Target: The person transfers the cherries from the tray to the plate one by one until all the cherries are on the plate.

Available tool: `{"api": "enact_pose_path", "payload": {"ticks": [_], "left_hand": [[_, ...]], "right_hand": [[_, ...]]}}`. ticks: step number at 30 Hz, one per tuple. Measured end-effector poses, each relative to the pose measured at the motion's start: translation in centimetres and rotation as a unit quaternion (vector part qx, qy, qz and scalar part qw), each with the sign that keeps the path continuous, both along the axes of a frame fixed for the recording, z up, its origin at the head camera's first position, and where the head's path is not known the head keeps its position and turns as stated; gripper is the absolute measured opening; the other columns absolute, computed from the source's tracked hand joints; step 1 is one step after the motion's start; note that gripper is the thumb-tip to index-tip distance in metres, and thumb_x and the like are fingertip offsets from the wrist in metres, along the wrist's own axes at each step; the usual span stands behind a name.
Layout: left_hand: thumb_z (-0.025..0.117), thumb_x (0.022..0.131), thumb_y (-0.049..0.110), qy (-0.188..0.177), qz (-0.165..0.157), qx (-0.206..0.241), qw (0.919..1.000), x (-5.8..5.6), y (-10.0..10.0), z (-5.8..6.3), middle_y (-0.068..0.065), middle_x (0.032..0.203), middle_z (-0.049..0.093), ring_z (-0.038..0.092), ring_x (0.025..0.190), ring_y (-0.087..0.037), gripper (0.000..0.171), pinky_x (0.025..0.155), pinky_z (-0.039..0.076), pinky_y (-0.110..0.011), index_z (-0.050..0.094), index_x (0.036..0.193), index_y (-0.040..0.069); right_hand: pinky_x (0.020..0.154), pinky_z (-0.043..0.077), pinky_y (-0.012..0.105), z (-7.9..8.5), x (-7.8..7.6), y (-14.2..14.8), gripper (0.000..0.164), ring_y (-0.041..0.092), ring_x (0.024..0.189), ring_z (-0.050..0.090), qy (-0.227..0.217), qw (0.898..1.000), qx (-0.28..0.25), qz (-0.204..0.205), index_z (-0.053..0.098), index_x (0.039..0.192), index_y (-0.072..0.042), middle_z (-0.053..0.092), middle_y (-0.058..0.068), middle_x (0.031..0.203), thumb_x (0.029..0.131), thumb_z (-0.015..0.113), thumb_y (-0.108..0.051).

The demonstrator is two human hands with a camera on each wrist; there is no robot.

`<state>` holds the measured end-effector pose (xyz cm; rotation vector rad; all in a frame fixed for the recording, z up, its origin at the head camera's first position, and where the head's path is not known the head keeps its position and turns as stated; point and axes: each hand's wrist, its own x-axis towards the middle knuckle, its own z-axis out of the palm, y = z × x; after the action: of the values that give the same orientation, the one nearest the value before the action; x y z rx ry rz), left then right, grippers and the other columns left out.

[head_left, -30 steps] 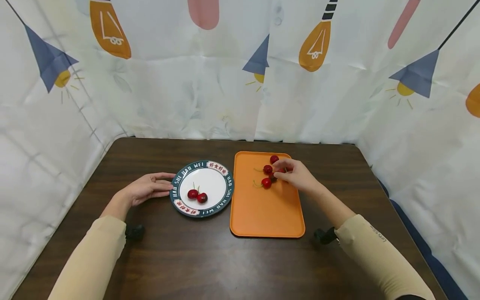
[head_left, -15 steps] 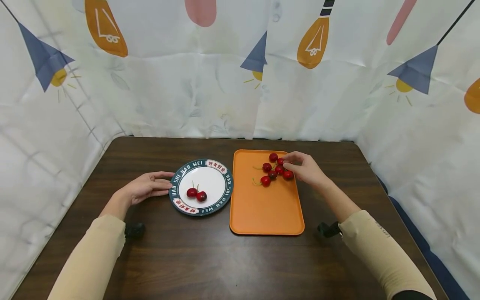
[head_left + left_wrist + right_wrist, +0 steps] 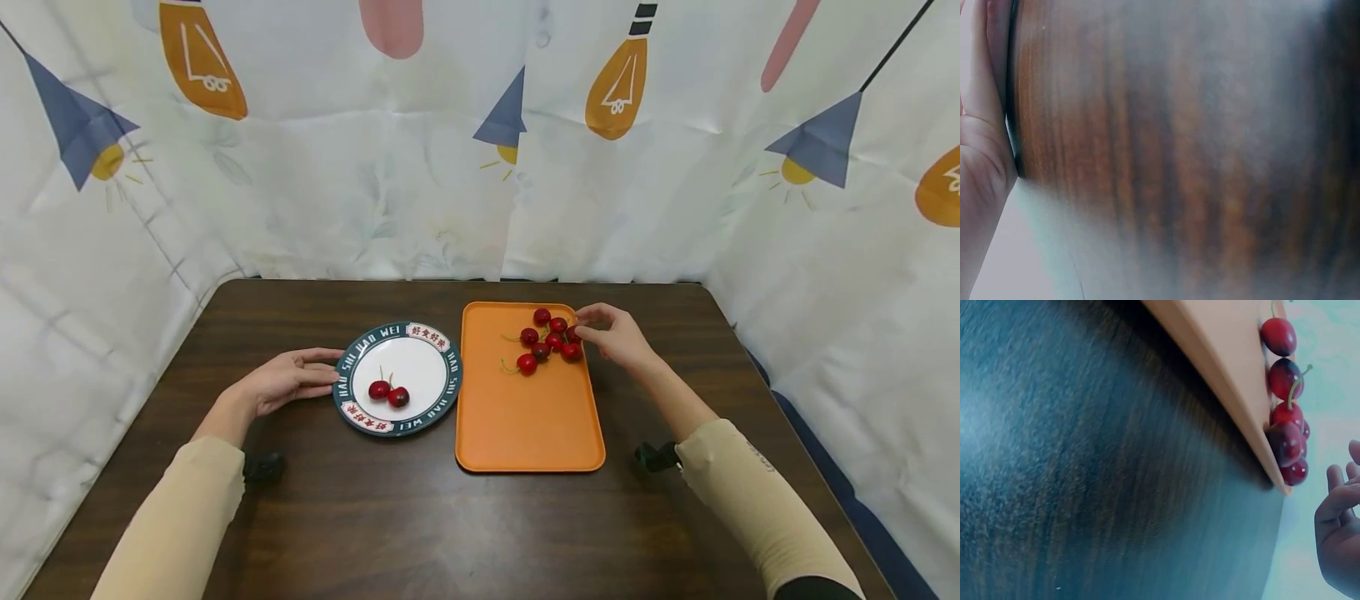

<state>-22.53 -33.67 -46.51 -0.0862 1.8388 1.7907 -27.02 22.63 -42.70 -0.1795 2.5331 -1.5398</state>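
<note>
Eight red cherries (image 3: 541,351) cluster on the far part of an orange tray (image 3: 528,425), whose long axis runs near to far; the stems on the two leftmost point left. Two more cherries (image 3: 378,390) sit on the plate (image 3: 412,367), stems pointing far. The right hand (image 3: 615,335) is bent, a cherry right at its thumb tip — pinched or not, I cannot tell. The left hand (image 3: 292,379) touches the plate's left rim, fingers outstretched. Beneath — a dark, wood-grained table (image 3: 360,517); beyond, printed white cloth (image 3: 330,183).
</note>
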Motion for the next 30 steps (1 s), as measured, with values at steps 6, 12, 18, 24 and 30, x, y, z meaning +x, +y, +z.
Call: {"api": "enact_pose_path", "payload": {"ticks": [6, 12, 18, 24, 30], "left_hand": [[0.067, 0.100, 0.007, 0.006, -0.006, 0.002, 1.0000, 0.3, -0.1, -0.1, -0.013, 0.129, 0.066, 0.069, 0.112, -0.019, 0.071, 0.099, 0.054, -0.039, 0.028, 0.159, -0.002], [0.066, 0.101, 0.006, 0.008, -0.001, 0.012, 0.9999, 0.2, -0.1, 0.1, -0.011, 0.126, 0.069, 0.069, 0.110, -0.018, 0.071, 0.098, 0.054, -0.037, 0.027, 0.159, -0.003], [0.066, 0.101, 0.006, 0.007, -0.005, 0.014, 0.9999, -0.1, -0.1, 0.0, -0.012, 0.126, 0.069, 0.069, 0.111, -0.019, 0.071, 0.098, 0.054, -0.038, 0.026, 0.160, -0.002], [0.066, 0.100, 0.005, 0.006, 0.001, 0.016, 0.9999, 0.2, -0.1, 0.1, -0.011, 0.125, 0.069, 0.069, 0.110, -0.018, 0.072, 0.098, 0.054, -0.038, 0.026, 0.159, -0.003], [0.066, 0.100, 0.005, 0.009, -0.001, 0.018, 0.9998, 0.2, -0.1, 0.1, -0.010, 0.125, 0.070, 0.069, 0.111, -0.018, 0.071, 0.098, 0.054, -0.038, 0.027, 0.159, -0.003]], "right_hand": [[0.049, 0.042, 0.030, -0.8, 0.0, 0.1, 0.040, 0.015, 0.052, 0.038, -0.012, 1.000, 0.018, -0.012, 0.058, 0.137, -0.001, 0.060, 0.016, 0.125, 0.100, 0.069, -0.014], [0.055, 0.045, 0.028, -1.1, -0.5, 0.1, 0.041, 0.017, 0.059, 0.047, 0.004, 0.999, 0.049, -0.007, 0.059, 0.136, -0.003, 0.061, 0.018, 0.130, 0.099, 0.071, -0.013], [0.056, 0.045, 0.030, -1.4, -0.7, 0.0, 0.039, 0.020, 0.060, 0.046, 0.017, 0.997, 0.073, -0.003, 0.061, 0.134, -0.003, 0.062, 0.019, 0.128, 0.098, 0.072, -0.013], [0.067, 0.047, 0.037, -1.6, -0.9, -0.2, 0.039, 0.029, 0.076, 0.052, 0.024, 0.996, 0.090, 0.001, 0.060, 0.134, -0.003, 0.061, 0.018, 0.130, 0.098, 0.071, -0.014], [0.094, 0.049, 0.050, -1.9, -1.3, -0.4, 0.039, 0.037, 0.118, 0.054, 0.030, 0.994, 0.106, 0.010, 0.061, 0.133, -0.002, 0.060, 0.021, 0.133, 0.097, 0.071, -0.013]]}}
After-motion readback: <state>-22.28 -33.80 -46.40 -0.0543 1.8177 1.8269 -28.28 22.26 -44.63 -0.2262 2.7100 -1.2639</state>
